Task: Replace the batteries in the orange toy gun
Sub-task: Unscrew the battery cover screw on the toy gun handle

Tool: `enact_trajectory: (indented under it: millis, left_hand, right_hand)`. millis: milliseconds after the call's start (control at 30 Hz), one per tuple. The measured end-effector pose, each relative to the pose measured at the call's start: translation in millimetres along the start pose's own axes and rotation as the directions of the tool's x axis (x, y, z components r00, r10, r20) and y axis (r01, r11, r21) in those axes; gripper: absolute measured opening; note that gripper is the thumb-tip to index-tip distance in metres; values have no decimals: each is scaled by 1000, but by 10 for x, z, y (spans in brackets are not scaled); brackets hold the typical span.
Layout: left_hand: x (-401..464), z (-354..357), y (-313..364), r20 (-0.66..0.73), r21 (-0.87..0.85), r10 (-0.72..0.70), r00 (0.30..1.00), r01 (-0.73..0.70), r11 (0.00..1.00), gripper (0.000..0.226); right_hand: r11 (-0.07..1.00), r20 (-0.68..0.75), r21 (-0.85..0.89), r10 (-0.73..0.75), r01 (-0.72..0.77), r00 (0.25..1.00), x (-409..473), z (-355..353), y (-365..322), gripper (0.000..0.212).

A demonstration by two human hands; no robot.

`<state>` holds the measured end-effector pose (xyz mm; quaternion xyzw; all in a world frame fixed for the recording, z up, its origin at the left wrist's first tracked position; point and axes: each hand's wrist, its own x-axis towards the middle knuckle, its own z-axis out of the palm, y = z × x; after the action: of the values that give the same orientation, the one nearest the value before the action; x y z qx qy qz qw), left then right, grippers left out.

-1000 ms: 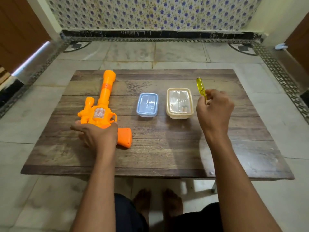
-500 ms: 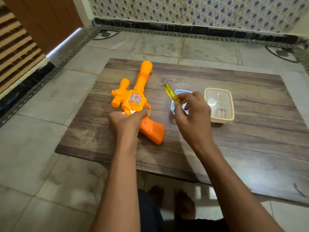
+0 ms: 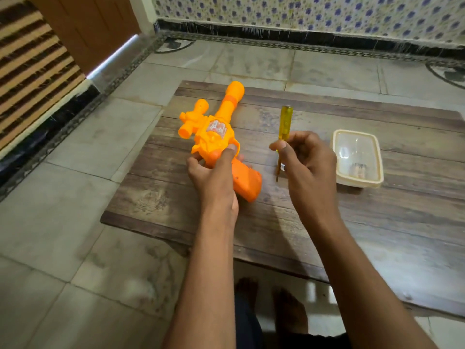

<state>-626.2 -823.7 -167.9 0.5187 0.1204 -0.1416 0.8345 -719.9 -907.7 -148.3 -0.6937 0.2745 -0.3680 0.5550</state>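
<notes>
One orange toy gun lies on the left part of the low wooden table, its barrel pointing away toward the patterned wall and its darker orange grip pointing back toward the person; a clear sticker panel shows on its body and a stubby scope sits on its left side. The left hand holds the gun at the junction of body and grip, fingers curled round it and the thumb pressed along the top near the trigger guard. Just right of the gun, one screwdriver with a see-through yellow handle stands nearly upright, tip down and close above the table, though whether the tip touches the wood cannot be told. The right hand pinches it between thumb and curled fingers at the lower end of the handle. Further right, apart from the hand, sits one cream-coloured rectangular container with a clear lid; small objects lie inside, too blurred to count. Two bare feet show below the table edge on the tiled floor.
</notes>
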Motion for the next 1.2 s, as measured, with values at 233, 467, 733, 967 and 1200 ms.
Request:
enact_trajectory:
  millis: [233, 467, 733, 967, 1200]
  left_hand:
    - [-16, 114, -43, 135, -94, -125, 983, 138, 986, 55]
    - [37, 76, -78, 210, -160, -221, 952, 256, 953, 54]
    - [-37, 106, 4, 280, -115, -224, 934, 264, 958, 51]
    - [-7, 81, -19, 280, -130, -158, 947, 200, 971, 55]
    - [8, 95, -52, 257, -131, -128, 958, 166, 977, 48]
  right_hand:
    - [981, -76, 140, -123, 132, 990, -52, 40, -49, 38]
    - [963, -88, 156, -206, 218, 974, -77, 84, 6, 69]
    - [952, -11, 83, -293, 293, 956, -83, 119, 11, 64]
    - [940, 59, 5, -340, 340, 939, -114, 168, 29, 64]
    - [874, 192, -105, -451, 475, 872, -85, 107, -45, 68]
